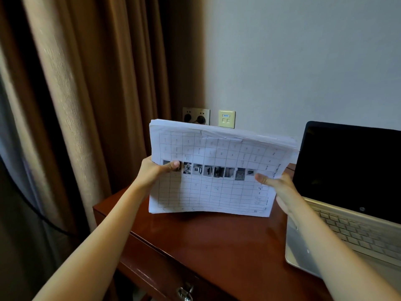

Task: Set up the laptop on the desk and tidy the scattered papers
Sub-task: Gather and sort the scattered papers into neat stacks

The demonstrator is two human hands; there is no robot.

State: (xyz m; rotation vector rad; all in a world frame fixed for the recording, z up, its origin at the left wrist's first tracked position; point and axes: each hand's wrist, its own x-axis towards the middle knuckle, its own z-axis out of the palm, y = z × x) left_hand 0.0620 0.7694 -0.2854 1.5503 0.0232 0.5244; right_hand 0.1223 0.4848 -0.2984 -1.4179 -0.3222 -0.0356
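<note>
- A stack of papers (217, 170) is held near upright in the middle of the frame, over the back part of the desk (217, 246).
- The top sheet faces the camera and shows a printed grid with a row of small dark photos across its middle.
- The stack's lower edge sits right at the desk top with a shadow beneath it. Whether it touches the wood cannot be told.
- The left hand (154, 172) grips the stack's left edge. Its thumb is pressed on the front sheet and its fingers are hidden behind the paper.
- The right hand (280, 190) grips the right edge in the same way, with the thumb lying on the front sheet and the fingers curled round behind.
- The laptop (347, 192) stands open on the desk at the right of the frame, just beside the papers. Its screen is dark and its pale metallic keyboard deck faces the person.
- The right forearm crosses in front of the laptop's near left corner.
- The desk is reddish-brown polished wood, with a metal drawer handle (184, 293) at the bottom centre of the frame.
- On the pale wall (303, 61) behind the papers are a power socket (196, 116) with plugs in it and, to its right, a cream network socket plate (226, 119).
- Brown curtains (86, 83) fill the left half of the frame, and a dark cable (32, 205) runs across them at lower left.
</note>
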